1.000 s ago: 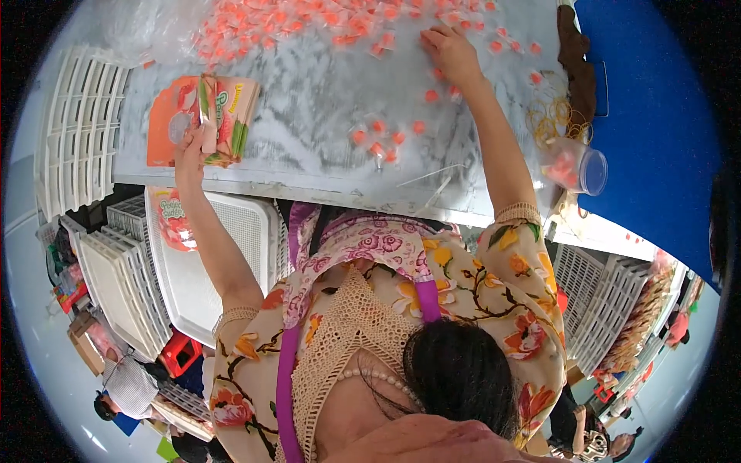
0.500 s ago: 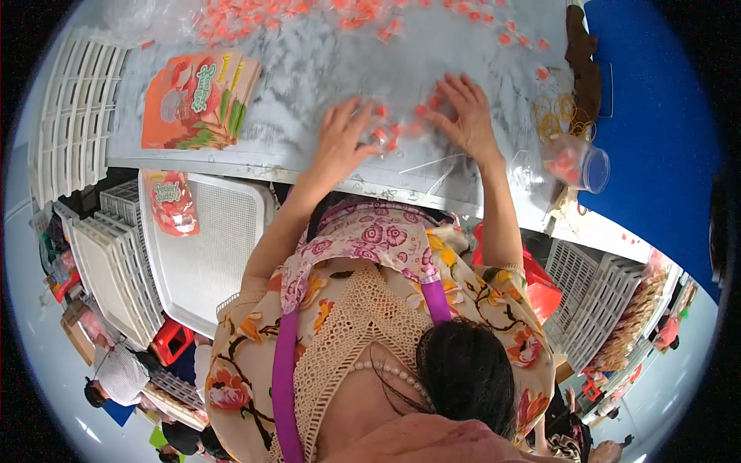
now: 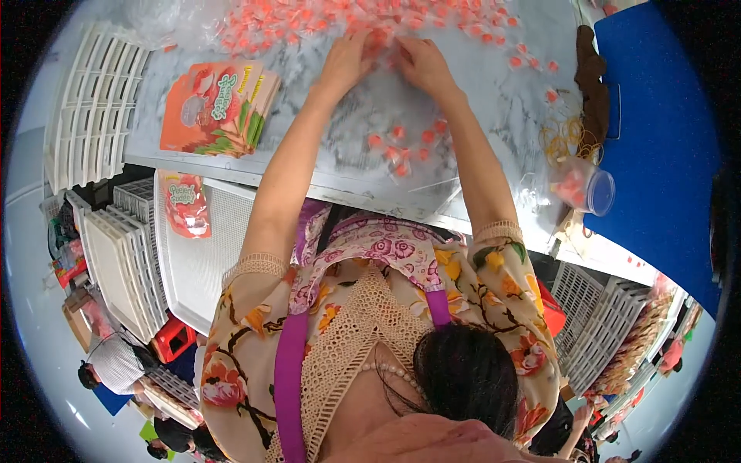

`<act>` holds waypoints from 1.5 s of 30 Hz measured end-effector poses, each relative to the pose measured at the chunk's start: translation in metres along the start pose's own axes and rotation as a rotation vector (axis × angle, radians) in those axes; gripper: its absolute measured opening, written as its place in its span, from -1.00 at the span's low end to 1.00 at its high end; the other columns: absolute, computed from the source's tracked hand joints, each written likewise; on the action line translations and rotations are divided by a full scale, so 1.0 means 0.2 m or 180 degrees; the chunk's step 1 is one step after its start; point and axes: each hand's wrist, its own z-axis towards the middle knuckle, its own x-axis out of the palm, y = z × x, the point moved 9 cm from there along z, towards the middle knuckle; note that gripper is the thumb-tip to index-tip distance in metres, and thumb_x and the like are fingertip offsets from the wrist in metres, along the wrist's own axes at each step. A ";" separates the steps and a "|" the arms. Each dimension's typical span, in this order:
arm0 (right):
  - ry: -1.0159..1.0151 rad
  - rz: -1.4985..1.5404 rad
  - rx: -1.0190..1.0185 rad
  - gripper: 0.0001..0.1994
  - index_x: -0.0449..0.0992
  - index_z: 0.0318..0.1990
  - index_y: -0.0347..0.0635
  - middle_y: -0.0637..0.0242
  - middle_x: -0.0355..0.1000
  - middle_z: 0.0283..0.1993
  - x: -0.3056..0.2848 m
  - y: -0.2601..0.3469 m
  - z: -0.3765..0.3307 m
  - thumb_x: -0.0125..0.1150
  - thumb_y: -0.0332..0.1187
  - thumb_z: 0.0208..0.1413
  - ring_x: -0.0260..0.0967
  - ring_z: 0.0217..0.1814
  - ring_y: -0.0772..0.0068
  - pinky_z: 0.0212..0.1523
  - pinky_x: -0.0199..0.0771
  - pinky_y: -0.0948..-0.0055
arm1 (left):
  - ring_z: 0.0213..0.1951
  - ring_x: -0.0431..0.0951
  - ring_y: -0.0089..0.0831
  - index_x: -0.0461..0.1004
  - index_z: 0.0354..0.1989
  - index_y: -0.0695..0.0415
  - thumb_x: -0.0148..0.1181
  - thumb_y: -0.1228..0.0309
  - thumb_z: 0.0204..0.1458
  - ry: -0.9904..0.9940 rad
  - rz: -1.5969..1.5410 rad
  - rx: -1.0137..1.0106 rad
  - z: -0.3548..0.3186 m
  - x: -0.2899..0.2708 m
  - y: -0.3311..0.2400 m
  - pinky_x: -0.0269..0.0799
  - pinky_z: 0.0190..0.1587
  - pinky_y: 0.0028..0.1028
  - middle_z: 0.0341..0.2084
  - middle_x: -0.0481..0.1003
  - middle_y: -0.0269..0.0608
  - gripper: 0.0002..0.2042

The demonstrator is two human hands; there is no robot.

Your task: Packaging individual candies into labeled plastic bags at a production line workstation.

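At the far left, a white plastic slatted crate [image 3: 96,108] stands on its side against the edge of the grey-white marbled desk [image 3: 340,158]. Below it, beside the desk, is a stack of white plastic trays [image 3: 120,270]. Crumpled clear plastic film [image 3: 170,23] lies at the far left of the desktop. Nearer the front edge, overlapping flat orange printed packets with green leaf pictures [image 3: 202,108] lie in a fanned pile. Below that edge, a shiny red printed pouch [image 3: 187,204] rests on a white mesh-bottomed tray [image 3: 197,285].

Along the far side of the desk spreads a broad heap of small red-orange pieces in clear wrappers [image 3: 285,27]. At its near edge the left hand [image 3: 347,62] is bent inward, its fingers among the pieces. The right hand [image 3: 423,65] faces it just beside, fingers curled toward the same pieces; blur and overlap hide whether either hand grips any. A small cluster of wrapped pieces [image 3: 401,150] lies apart, nearer the front edge, by the right forearm.

Farther right are tangled yellow rubber bands [image 3: 562,143], a clear plastic jar [image 3: 600,193] tipped on its side with red-orange pieces inside, a dark brown wavy-edged strip [image 3: 592,85], and a flat blue surface [image 3: 660,139].
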 end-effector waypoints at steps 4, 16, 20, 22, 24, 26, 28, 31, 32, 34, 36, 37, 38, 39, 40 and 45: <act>0.0064 0.0691 0.0154 -0.60 0.46 0.04 -0.14 0.24 0.50 -0.18 -0.06 0.08 -0.10 0.21 -0.40 -0.03 0.39 -0.13 0.26 -0.08 0.38 0.31 | -0.30 0.54 -0.23 0.31 0.12 0.06 0.34 0.44 -0.20 0.0497 -0.0571 -0.1119 -0.17 -0.04 0.09 0.45 -0.20 -0.34 -0.34 0.53 -0.15 -0.40; 0.0976 0.1962 0.0641 -0.40 0.35 0.18 -0.05 0.34 0.40 0.00 -0.02 0.10 -0.18 0.00 -0.64 -0.13 0.33 0.03 0.38 0.13 0.31 0.46 | -0.33 0.45 -0.39 0.39 0.12 -0.01 0.36 0.48 -0.25 0.1041 -0.0508 -0.0764 -0.22 -0.10 0.10 0.42 -0.23 -0.43 -0.26 0.46 -0.20 -0.38; 0.1060 0.1845 0.0593 -0.37 0.34 0.19 -0.07 0.28 0.39 0.04 -0.03 0.12 -0.21 0.02 -0.64 -0.17 0.32 0.06 0.36 0.14 0.30 0.42 | -0.24 0.45 -0.33 0.40 0.11 -0.02 0.34 0.47 -0.22 0.1294 -0.0329 -0.0369 -0.21 -0.08 -0.01 0.41 -0.16 -0.39 -0.18 0.43 -0.16 -0.41; 0.1161 0.1710 0.0527 -0.36 0.33 0.19 -0.08 0.27 0.39 0.05 -0.02 0.11 -0.23 0.02 -0.65 -0.19 0.32 0.07 0.34 0.15 0.30 0.40 | -0.21 0.45 -0.30 0.40 0.10 -0.02 0.34 0.46 -0.21 0.1561 -0.0324 -0.0261 -0.23 -0.03 0.00 0.40 -0.15 -0.37 -0.17 0.43 -0.15 -0.43; 0.1188 0.1696 0.0499 -0.34 0.33 0.19 -0.10 0.24 0.39 0.07 -0.03 0.14 -0.24 -0.03 -0.67 -0.22 0.32 0.11 0.29 0.17 0.28 0.38 | -0.18 0.46 -0.22 0.42 0.08 0.02 0.32 0.44 -0.17 0.1099 -0.0459 -0.0412 -0.24 -0.09 0.13 0.39 -0.11 -0.33 -0.14 0.43 -0.10 -0.48; 0.1139 0.1786 0.0550 -0.34 0.33 0.19 -0.11 0.23 0.39 0.08 -0.03 0.13 -0.25 -0.06 -0.69 -0.22 0.32 0.13 0.28 0.19 0.26 0.37 | -0.15 0.46 -0.18 0.44 0.06 0.04 0.28 0.46 -0.14 0.0681 -0.0288 -0.0478 -0.17 -0.14 0.21 0.38 -0.08 -0.33 -0.13 0.43 -0.09 -0.53; 0.1096 0.1881 0.0577 -0.34 0.33 0.18 -0.13 0.22 0.39 0.09 -0.02 0.14 -0.25 -0.09 -0.70 -0.23 0.31 0.15 0.27 0.20 0.25 0.36 | -0.11 0.46 -0.15 0.46 0.03 0.05 0.25 0.47 -0.10 0.0251 -0.0095 -0.0552 -0.16 -0.20 0.25 0.37 -0.05 -0.32 -0.12 0.43 -0.07 -0.57; 0.1005 0.1763 0.0432 -0.34 0.34 0.17 -0.14 0.18 0.38 0.11 -0.01 0.13 -0.25 -0.14 -0.71 -0.23 0.32 0.16 0.25 0.19 0.27 0.34 | -0.06 0.44 -0.10 0.47 0.01 0.07 0.17 0.50 -0.05 0.0743 0.0169 -0.0524 -0.18 -0.08 0.23 0.35 0.00 -0.31 -0.06 0.42 -0.04 -0.63; 0.1042 0.1484 0.0222 -0.34 0.34 0.17 -0.14 0.16 0.35 0.15 0.00 0.15 -0.26 -0.13 -0.71 -0.22 0.30 0.17 0.24 0.19 0.27 0.34 | -0.03 0.42 -0.07 0.47 -0.01 0.10 0.15 0.51 -0.04 0.0674 0.0066 -0.0465 -0.23 -0.06 0.17 0.35 0.01 -0.28 -0.06 0.41 -0.03 -0.65; 0.1072 0.1202 0.0062 -0.34 0.34 0.18 -0.13 0.14 0.33 0.18 -0.01 0.17 -0.32 -0.13 -0.71 -0.22 0.28 0.19 0.23 0.18 0.28 0.34 | -0.01 0.41 -0.04 0.48 -0.03 0.13 0.13 0.52 -0.04 0.0639 -0.0068 -0.0388 -0.30 -0.05 0.06 0.34 0.02 -0.24 -0.06 0.41 -0.02 -0.66; 0.0717 0.0753 -0.0186 -0.38 0.31 0.20 -0.13 0.14 0.25 0.25 -0.11 0.24 -0.39 -0.02 -0.63 -0.16 0.22 0.24 0.16 0.19 0.26 0.33 | 0.03 0.39 -0.08 0.46 0.02 0.11 0.14 0.42 0.02 0.0971 -0.0348 -0.0448 -0.39 -0.01 0.00 0.34 0.03 -0.33 0.04 0.36 -0.02 -0.66; 0.0733 0.0755 -0.0177 -0.38 0.31 0.20 -0.13 0.14 0.25 0.25 -0.17 0.27 -0.46 -0.02 -0.63 -0.16 0.22 0.24 0.16 0.19 0.26 0.33 | 0.03 0.39 -0.08 0.46 0.02 0.11 0.14 0.42 0.02 0.0978 -0.0360 -0.0459 -0.42 -0.02 -0.03 0.34 0.03 -0.33 0.04 0.36 -0.02 -0.66; 0.0413 0.0943 0.0194 -0.37 0.27 0.23 -0.13 0.11 0.19 0.29 -0.29 0.27 -0.52 0.13 -0.48 -0.13 0.16 0.28 0.10 0.23 0.20 0.26 | 0.07 0.35 -0.07 0.44 0.05 0.11 0.13 0.37 0.03 0.0681 -0.0467 -0.0460 -0.45 -0.09 -0.06 0.29 0.08 -0.30 0.07 0.34 -0.03 -0.63; 0.0098 0.1129 0.0559 -0.32 0.22 0.25 -0.13 0.08 0.13 0.32 -0.38 0.25 -0.58 0.29 -0.32 -0.10 0.10 0.32 0.04 0.26 0.14 0.19 | 0.11 0.31 -0.06 0.41 0.08 0.12 0.13 0.33 0.04 0.0376 -0.0567 -0.0466 -0.46 -0.14 -0.06 0.25 0.12 -0.28 0.09 0.32 -0.05 -0.61; 0.0106 0.1116 0.0559 -0.32 0.22 0.25 -0.13 0.08 0.13 0.32 -0.39 0.24 -0.65 0.29 -0.32 -0.10 0.10 0.32 0.04 0.26 0.14 0.19 | 0.11 0.31 -0.06 0.41 0.08 0.12 0.13 0.33 0.04 0.0368 -0.0580 -0.0469 -0.47 -0.13 -0.07 0.25 0.12 -0.28 0.09 0.32 -0.05 -0.61; -0.0318 -0.0398 0.0297 0.24 0.02 0.32 -0.28 -0.16 -0.04 0.36 -0.24 0.30 -0.85 0.32 0.34 -0.55 -0.12 0.40 -0.21 0.32 -0.10 -0.05 | 0.21 0.18 -0.04 0.35 0.13 0.08 0.10 0.22 0.06 0.0097 -0.0071 0.0370 -0.48 0.00 -0.28 0.02 0.23 -0.16 0.14 0.29 -0.03 -0.55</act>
